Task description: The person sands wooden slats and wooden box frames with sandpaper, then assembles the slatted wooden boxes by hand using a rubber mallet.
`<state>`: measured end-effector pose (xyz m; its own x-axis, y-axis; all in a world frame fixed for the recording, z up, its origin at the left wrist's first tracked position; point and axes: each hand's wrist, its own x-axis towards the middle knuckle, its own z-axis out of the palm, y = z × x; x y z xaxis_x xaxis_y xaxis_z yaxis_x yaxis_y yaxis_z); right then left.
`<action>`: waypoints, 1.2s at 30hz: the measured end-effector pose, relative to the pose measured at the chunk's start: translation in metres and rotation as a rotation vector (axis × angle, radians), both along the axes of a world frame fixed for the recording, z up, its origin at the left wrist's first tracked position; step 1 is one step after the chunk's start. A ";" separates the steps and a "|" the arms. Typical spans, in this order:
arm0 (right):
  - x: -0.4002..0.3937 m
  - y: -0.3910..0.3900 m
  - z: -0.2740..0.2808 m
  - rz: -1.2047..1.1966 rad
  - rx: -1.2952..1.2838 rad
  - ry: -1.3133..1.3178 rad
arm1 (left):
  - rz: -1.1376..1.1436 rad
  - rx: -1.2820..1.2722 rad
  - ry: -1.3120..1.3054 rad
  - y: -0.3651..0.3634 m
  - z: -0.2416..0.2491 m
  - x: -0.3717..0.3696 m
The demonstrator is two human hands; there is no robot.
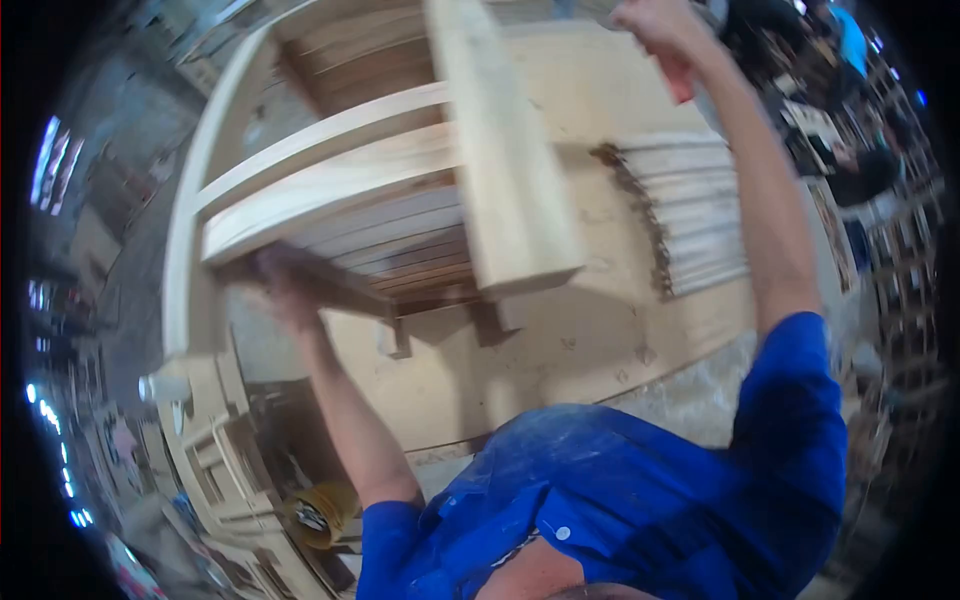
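A pale wooden furniture frame, with rails and slats, stands tilted on the worktable. My left hand is at its lower left corner, fingers apparently wrapped round a rail and partly hidden in shadow. A thick, smooth post forms the frame's near right side. Raised at the upper right, my right hand is closed on a red handle. Blur and the top edge of the view hide the rest of that tool.
Beneath the frame lies a broad plywood tabletop. A stack of whitish strips with rough, dark ends rests on its right part. At the lower left are a yellow bucket and wooden frames. People work at the upper right.
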<state>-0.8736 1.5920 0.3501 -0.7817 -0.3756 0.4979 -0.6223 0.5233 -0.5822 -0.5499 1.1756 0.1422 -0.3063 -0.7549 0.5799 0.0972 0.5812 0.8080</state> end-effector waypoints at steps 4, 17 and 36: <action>0.039 0.064 -0.207 -0.038 -0.010 -0.318 | 0.288 -0.312 -0.370 -0.076 -0.037 -0.019; 0.238 0.122 -0.402 -0.286 0.339 -0.206 | 0.154 -0.064 -0.184 0.000 0.036 -0.256; 0.212 0.195 -0.410 -0.237 0.432 -0.129 | -0.042 0.018 -0.626 0.215 -0.169 0.008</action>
